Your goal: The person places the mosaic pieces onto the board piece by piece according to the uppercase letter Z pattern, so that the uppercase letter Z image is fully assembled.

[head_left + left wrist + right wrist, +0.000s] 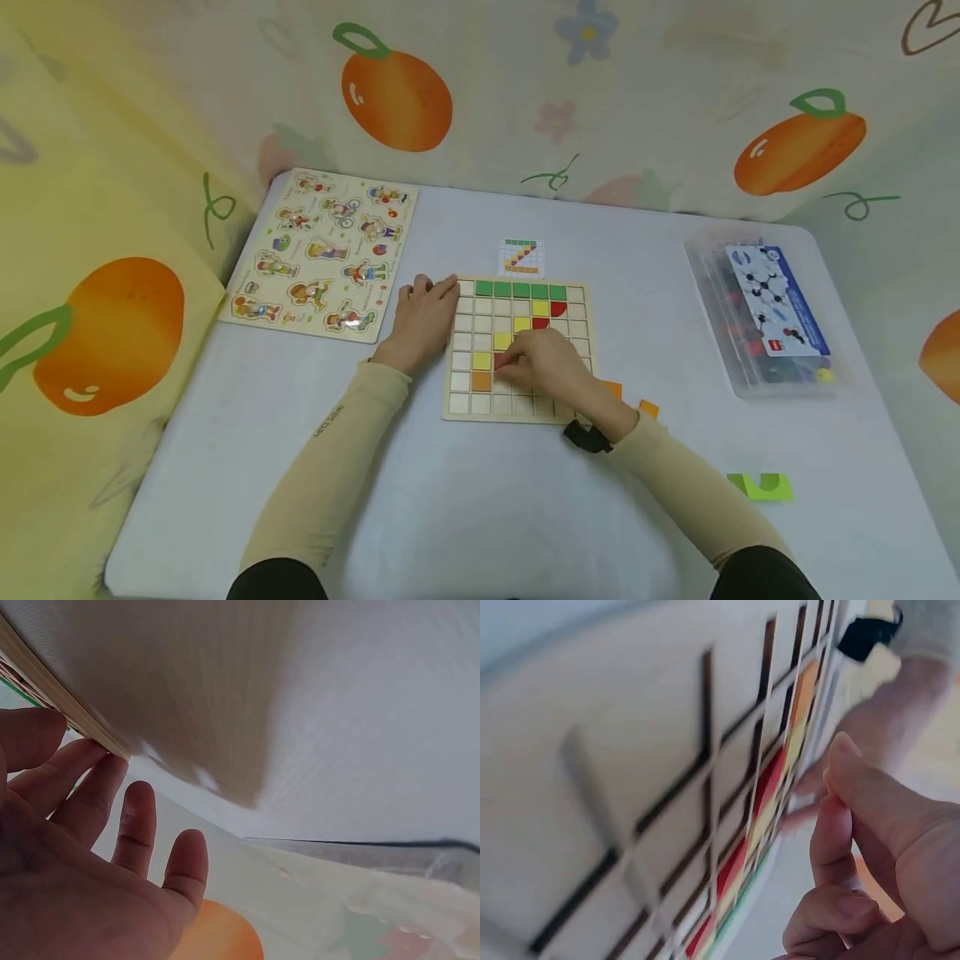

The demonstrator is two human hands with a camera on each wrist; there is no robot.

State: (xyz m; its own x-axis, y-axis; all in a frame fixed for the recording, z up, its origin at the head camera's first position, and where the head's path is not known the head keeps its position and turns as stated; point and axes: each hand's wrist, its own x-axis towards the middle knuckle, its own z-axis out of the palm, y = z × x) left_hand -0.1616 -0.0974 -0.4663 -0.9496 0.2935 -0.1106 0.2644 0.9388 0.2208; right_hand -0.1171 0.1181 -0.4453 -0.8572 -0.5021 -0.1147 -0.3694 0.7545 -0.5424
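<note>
A wooden grid board (459,408) holds green squares (521,290) in its top row, with yellow and red pieces running diagonally below. An orange square (481,382) sits near its lower left. My left hand (422,321) steadies the board's left edge; in the left wrist view, fingertips (112,761) touch that edge, the other fingers loosely extended. Over the board is my right hand (543,364), beside a red piece (498,360). The right wrist view shows its thumb and index finger (831,825) meeting at the tips, with nothing plainly visible between them.
A small pattern card (521,258) lies behind the board. A picture puzzle board (315,275) is at the left, a clear plastic case (772,317) at the right. Loose orange pieces (648,408) lie near my right forearm, green pieces (768,487) farther right.
</note>
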